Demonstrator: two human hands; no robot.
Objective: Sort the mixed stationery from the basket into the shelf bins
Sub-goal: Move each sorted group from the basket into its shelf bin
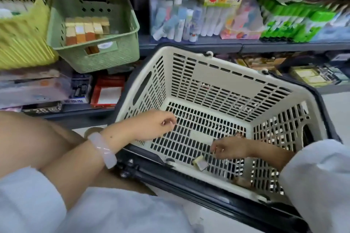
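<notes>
Reaching down into the cream basket (pixel 223 73), the right hand (pixel 230 146) hovers low over the slotted floor near the front wall, its fingers (pixel 215 144) curled toward one another; a sliver of something seems to sit between the tips, but whether they pinch it cannot be told. Just in front of that hand, a small pale packet (pixel 200 162) lies on the basket floor against the near wall, tilted on one corner. A brownish item (pixel 241 180) rests further right on the floor, too blurred to identify. The left hand (pixel 155 124) hangs over the basket's left rim with fingers loosely curled and holding nothing; a pale pink bracelet (pixel 102 149) circles that wrist. White sleeves cover both upper arms. The basket has a dark rim and folded dark handles, and its walls are grids of slots.

Beyond it, on the left, a green bin (pixel 106 51) holds a row of orange and yellow boxes (pixel 85 30). A yellow bin (pixel 24 43) stands just beside it on the left. Below these, a red box (pixel 108 91) and other flat packs lie on a lower shelf. Farther back, tubes in clear packets (pixel 178 19) stand on the shelf (pixel 246 45), with green-labelled packs (pixel 295 21) to their right.
</notes>
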